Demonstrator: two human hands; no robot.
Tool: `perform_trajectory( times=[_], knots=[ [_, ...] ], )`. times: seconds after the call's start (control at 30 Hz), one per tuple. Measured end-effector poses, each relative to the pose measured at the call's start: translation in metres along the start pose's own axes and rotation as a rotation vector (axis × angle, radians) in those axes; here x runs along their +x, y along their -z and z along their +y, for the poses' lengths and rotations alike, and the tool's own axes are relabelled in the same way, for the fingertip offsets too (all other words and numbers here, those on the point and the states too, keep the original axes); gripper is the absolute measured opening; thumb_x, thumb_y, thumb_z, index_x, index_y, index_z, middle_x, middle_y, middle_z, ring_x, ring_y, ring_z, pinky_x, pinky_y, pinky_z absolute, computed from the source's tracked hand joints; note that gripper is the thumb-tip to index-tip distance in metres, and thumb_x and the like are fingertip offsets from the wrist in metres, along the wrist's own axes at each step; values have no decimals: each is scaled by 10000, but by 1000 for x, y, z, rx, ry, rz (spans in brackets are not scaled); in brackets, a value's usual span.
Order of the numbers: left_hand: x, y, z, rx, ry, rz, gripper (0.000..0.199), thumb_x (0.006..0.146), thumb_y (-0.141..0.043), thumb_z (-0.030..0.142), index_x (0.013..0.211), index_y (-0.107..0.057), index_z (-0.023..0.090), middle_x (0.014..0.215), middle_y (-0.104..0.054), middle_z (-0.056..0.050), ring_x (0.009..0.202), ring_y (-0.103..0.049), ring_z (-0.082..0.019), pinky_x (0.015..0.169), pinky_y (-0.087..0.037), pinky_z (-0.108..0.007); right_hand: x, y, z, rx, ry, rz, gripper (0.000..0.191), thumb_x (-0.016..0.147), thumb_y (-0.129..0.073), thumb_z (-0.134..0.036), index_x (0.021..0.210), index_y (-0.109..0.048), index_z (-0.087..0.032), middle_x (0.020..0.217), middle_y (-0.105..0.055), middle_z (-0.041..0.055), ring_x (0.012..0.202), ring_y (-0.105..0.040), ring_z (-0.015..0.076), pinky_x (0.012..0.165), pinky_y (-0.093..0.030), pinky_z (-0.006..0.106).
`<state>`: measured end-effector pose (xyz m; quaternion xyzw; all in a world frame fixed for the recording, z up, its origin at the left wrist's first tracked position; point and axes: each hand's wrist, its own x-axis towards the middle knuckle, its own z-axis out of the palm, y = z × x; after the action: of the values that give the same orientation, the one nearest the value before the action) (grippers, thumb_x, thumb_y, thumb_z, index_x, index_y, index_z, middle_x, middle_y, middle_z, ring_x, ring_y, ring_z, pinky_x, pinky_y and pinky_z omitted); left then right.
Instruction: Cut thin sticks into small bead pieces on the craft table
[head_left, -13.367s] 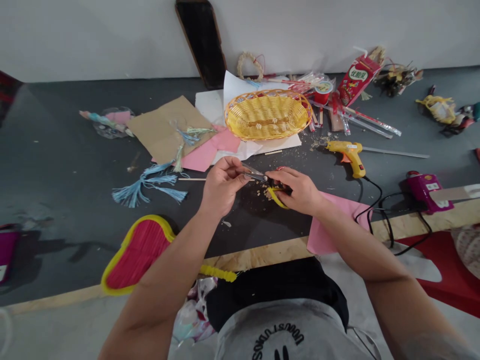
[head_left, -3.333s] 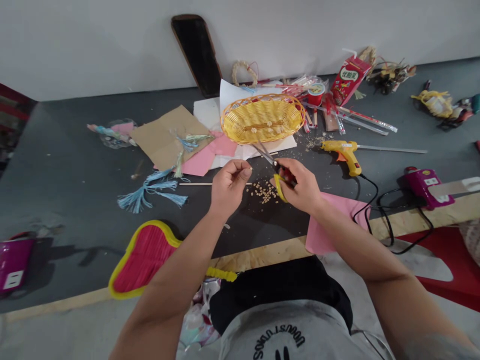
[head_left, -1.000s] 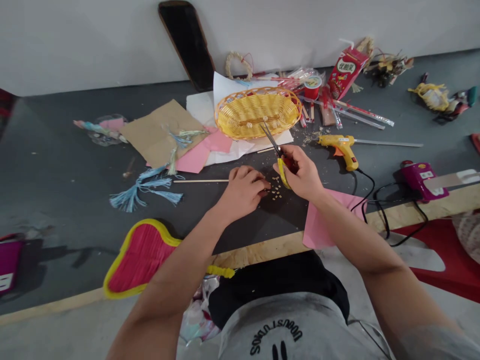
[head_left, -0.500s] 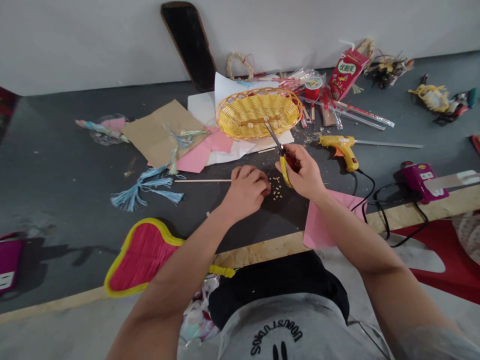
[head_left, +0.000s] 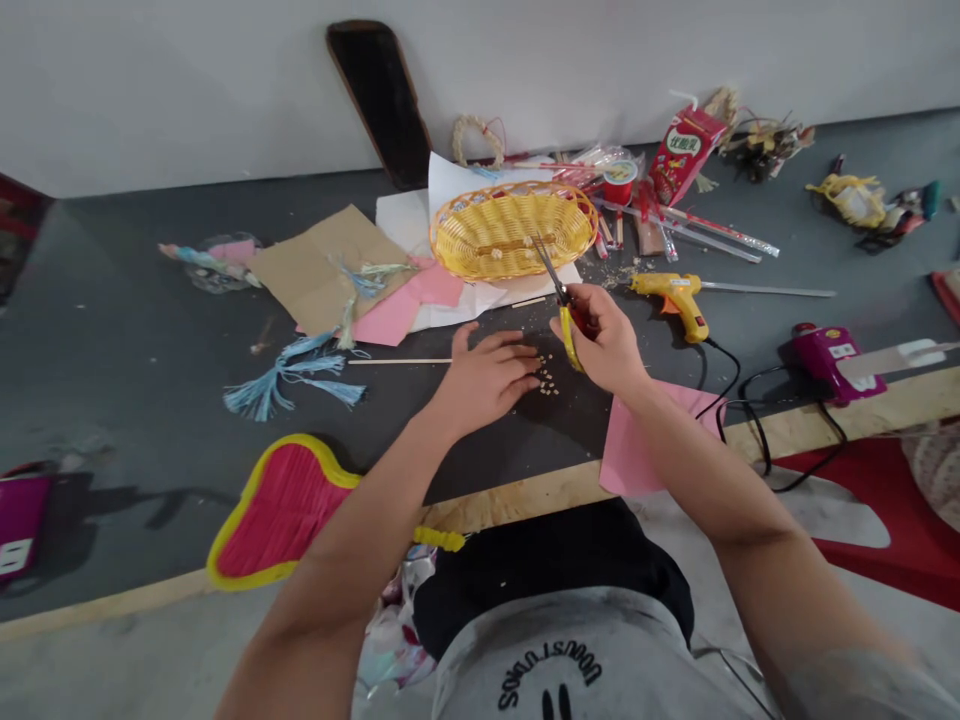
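My left hand (head_left: 491, 377) lies low over the dark table with its fingers spread. Its fingertips reach the small pale cut bits (head_left: 548, 380) scattered on the surface. A thin wooden stick (head_left: 401, 361) runs out to the left from under this hand, its other end hidden. My right hand (head_left: 604, 340) is closed round yellow-handled scissors (head_left: 566, 320), whose blades point up and away over the near rim of the yellow woven basket (head_left: 517, 225). A few small pale pieces sit inside the basket.
A yellow glue gun (head_left: 679, 300) lies to the right, its cord running to a purple power socket (head_left: 836, 360). Blue tassels (head_left: 292, 380) and brown paper (head_left: 322, 265) are at left. A yellow-edged pink fan (head_left: 281, 510) overhangs the front edge. A red drink carton (head_left: 686, 155) stands behind.
My left hand has opened from curled fingers to spread ones, flattening by the cut bits. The right hand keeps the scissors in nearly the same place. The view has shifted slightly.
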<state>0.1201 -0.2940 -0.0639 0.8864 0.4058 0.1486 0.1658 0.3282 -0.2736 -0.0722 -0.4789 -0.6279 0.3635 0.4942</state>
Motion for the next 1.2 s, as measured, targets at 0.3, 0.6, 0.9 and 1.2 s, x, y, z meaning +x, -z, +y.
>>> perform_trajectory(
  times=[0.3, 0.6, 0.9, 1.2],
  knots=[
    [-9, 27, -33, 31, 193, 169, 183, 946, -581, 295, 890, -753, 270, 1010, -775, -41, 1085, -648, -273, 1013, -370, -503, 0, -1, 2, -2, -4, 7, 409, 862, -715, -497, 1147, -591, -232, 823, -565, -25, 682, -501, 110, 637, -457, 268],
    [-12, 19, -34, 4, 169, 96, 188, 930, -575, 276, 909, -761, 273, 969, -755, -53, 1090, -549, -288, 1029, -350, -525, -1, -1, 1, -45, -2, -14, 369, 868, -707, -470, 1135, -593, -242, 819, -558, -26, 673, -504, 112, 621, -451, 266],
    [-16, 23, -36, 28, 178, 69, 157, 910, -599, 255, 890, -754, 261, 1012, -735, -69, 1155, -497, -311, 1038, -321, -556, -1, -2, -2, -16, -4, -18, 411, 849, -720, -503, 1135, -599, -235, 825, -571, -25, 689, -516, 112, 644, -461, 267],
    [-12, 18, -24, 14, 152, 35, 184, 932, -580, 252, 888, -759, 266, 999, -742, -62, 1138, -519, -301, 1006, -320, -545, -1, -3, 0, -25, 3, -33, 395, 862, -705, -494, 1142, -599, -236, 854, -585, -17, 704, -524, 114, 651, -468, 266]
  ],
)
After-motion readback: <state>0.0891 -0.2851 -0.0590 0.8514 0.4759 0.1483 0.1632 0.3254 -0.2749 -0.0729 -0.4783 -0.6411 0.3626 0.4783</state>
